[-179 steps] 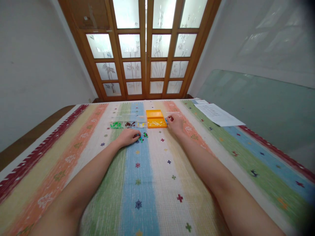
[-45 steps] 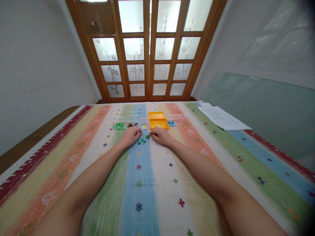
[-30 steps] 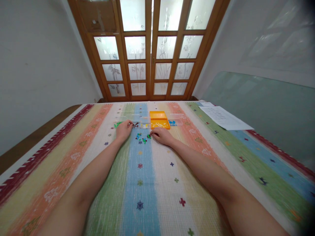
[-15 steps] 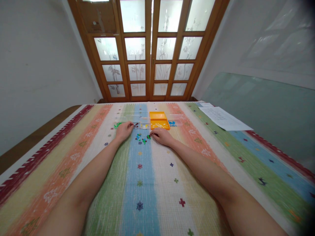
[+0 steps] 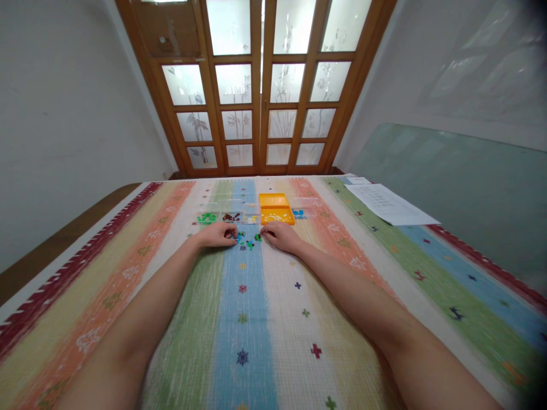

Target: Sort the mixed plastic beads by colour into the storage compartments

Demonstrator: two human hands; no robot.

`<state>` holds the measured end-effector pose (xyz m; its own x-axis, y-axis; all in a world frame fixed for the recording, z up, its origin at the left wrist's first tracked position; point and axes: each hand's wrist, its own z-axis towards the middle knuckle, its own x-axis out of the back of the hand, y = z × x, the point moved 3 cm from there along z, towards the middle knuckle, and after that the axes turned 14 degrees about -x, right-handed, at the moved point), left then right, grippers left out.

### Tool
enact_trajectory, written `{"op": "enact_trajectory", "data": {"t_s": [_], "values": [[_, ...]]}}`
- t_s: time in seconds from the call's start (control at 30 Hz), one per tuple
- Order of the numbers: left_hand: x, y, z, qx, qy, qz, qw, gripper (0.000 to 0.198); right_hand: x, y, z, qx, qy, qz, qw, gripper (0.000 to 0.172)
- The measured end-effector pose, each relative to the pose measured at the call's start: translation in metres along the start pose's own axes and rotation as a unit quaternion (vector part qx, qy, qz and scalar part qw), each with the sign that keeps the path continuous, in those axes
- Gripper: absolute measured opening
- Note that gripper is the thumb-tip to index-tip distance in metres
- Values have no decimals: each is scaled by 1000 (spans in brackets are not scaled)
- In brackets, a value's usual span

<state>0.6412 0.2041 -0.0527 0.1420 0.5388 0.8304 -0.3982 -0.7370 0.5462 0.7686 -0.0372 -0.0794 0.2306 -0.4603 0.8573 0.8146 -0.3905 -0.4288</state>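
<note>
My left hand point(image 5: 217, 234) rests on the cloth with its fingers curled and thumb and forefinger pinched. Its fingertips reach the left side of a loose group of small blue and green pieces point(image 5: 250, 245). Opposite it, my right hand point(image 5: 280, 235) lies with fingertips closed together beside a small green and dark piece point(image 5: 258, 237). What either pinch holds is too small to make out. Just behind the hands, clear boxes hold green pieces point(image 5: 207, 218), dark red-brown pieces point(image 5: 231, 217) and blue pieces point(image 5: 299, 214). An open yellow box point(image 5: 275, 199) contains white pieces point(image 5: 276, 217).
A striped tablecloth point(image 5: 243, 336) covers the table. Printed paper sheets point(image 5: 388, 205) lie at the right, beside a pale green glass-like panel point(image 5: 461, 193). Beyond the far edge stand wooden doors with frosted panes point(image 5: 262, 114).
My left hand has moved back from the dark-piece box toward me and slightly right, down to the loose pieces. My right hand stays nearly in place.
</note>
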Motion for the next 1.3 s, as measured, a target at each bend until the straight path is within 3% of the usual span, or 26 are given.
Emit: {"op": "enact_trajectory", "data": {"t_s": [0.17,0.37,0.5,0.67,0.77,0.9,1.03,1.3], "values": [[-1,-3,0,-11,0,-22,1000,23,0,1,0,-1,-3,4,1000,20],[2,-8,-1,5,70,-56,996,24,0,0,0,-6,-3,6,1000,19],[7,-16,0,21,170,-56,984,27,0,1,0,-9,-6,3,1000,19],[16,-23,4,57,325,-45,943,28,-1,2,1,-6,-6,1,1000,20],[20,-25,6,91,373,-6,923,27,-1,0,1,-1,-7,2,1000,20],[20,-32,4,133,385,60,911,27,0,-1,1,-2,-5,4,1000,21],[16,-38,1,186,350,126,910,31,0,-1,1,-7,-7,5,1000,20],[14,-29,1,196,318,185,909,33,1,-1,1,-8,-7,4,1000,20]]}}
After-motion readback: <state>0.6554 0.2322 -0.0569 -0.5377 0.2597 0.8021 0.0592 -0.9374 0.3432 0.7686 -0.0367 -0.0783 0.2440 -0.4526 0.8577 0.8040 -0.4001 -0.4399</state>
